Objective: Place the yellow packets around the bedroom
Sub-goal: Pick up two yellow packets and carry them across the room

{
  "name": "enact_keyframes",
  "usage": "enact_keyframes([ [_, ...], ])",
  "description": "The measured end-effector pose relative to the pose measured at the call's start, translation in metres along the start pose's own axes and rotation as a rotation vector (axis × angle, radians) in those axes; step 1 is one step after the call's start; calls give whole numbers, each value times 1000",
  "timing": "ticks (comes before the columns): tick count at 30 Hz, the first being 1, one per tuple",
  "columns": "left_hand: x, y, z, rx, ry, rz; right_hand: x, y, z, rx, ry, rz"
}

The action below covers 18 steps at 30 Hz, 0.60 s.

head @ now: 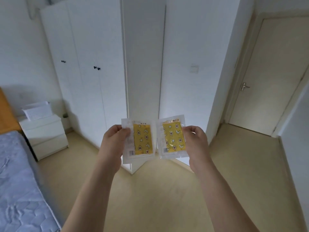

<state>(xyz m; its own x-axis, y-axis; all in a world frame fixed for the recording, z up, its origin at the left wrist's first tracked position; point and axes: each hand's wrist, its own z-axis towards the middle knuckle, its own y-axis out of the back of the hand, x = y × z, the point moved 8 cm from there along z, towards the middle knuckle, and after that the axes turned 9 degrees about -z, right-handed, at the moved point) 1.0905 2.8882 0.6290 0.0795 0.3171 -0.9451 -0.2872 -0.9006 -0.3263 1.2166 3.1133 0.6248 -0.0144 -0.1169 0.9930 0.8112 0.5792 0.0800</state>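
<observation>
Two yellow packets in clear wrappers, printed with stars and moons, are held up side by side in front of me. My left hand [114, 141] pinches the left yellow packet [143, 141] by its left edge. My right hand [194, 141] pinches the right yellow packet [173, 138] by its right edge. Both packets hang upright at chest height, their inner edges nearly touching, above the floor and in front of a white wardrobe.
A white wardrobe [93, 67] with black knobs fills the wall ahead, one door [143, 72] standing open edge-on. At left are a white nightstand [45, 134] with a white basket [37, 110] and a grey mattress [18, 181]. A closed cream door [267, 77] is at right. The floor is beige.
</observation>
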Motion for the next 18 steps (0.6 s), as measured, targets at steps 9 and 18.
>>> enact_keyframes([
  [9, -7, 68, 191, -200, -42, -5, 4, -199, 155, 213, -19, 7],
  [18, -15, 158, 390, -442, -120, 22, -28, -438, 297, 456, -41, 64],
])
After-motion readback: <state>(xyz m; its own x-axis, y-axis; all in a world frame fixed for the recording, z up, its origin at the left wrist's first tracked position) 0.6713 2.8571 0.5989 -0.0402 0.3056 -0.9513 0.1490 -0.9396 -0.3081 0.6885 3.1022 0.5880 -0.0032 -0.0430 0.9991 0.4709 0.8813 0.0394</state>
